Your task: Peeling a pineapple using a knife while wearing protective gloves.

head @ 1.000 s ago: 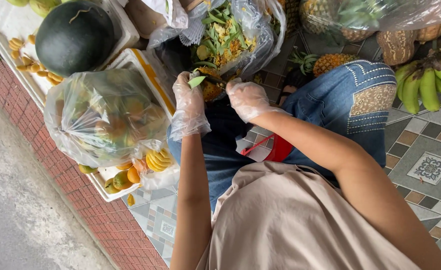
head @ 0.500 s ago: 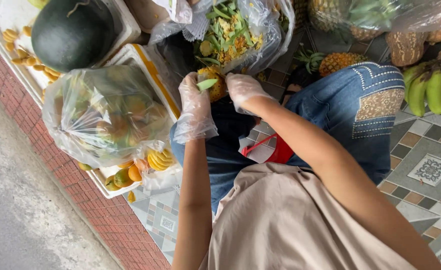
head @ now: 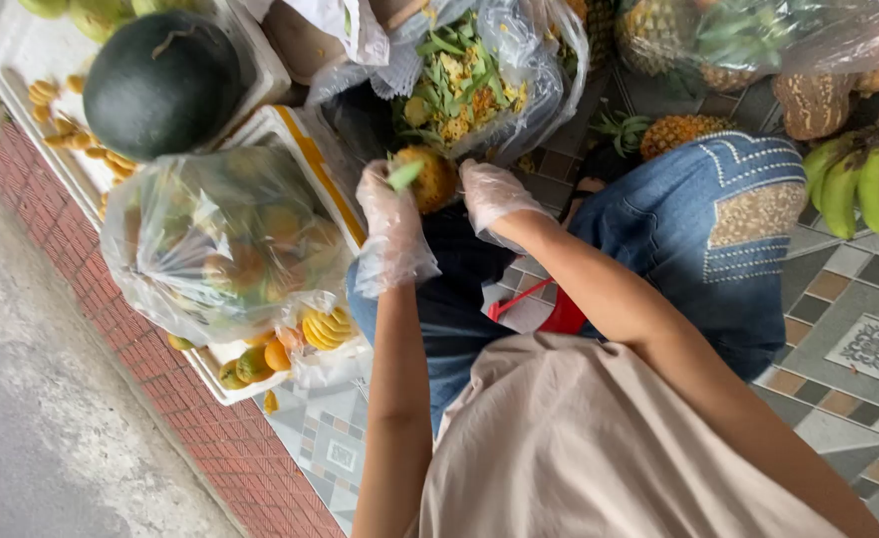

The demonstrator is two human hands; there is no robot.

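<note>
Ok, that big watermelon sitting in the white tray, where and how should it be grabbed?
Cup the watermelon by its rounded flanks with both hands, coming from above. It is smooth and round with only a thin dried stem on top, which is too slight to hold, and the white tray walls crowd its lower sides.

Both gloved hands, left hand (head: 391,224) and right hand (head: 494,194), work in a tight pocket above the person's lap. Straight ahead, touching the pineapple (head: 427,177) they hold, an open plastic bag of peelings (head: 479,85) blocks the way. To the left, a bulging clear bag of fruit (head: 215,244) on a white tray (head: 222,374) presses close beside the left hand. A dark watermelon (head: 160,85) stands beyond it. To the right, a bent knee in jeans (head: 718,229) closes that side. Open tiled floor (head: 858,349) lies past the knee, near green bananas (head: 858,174).
</note>
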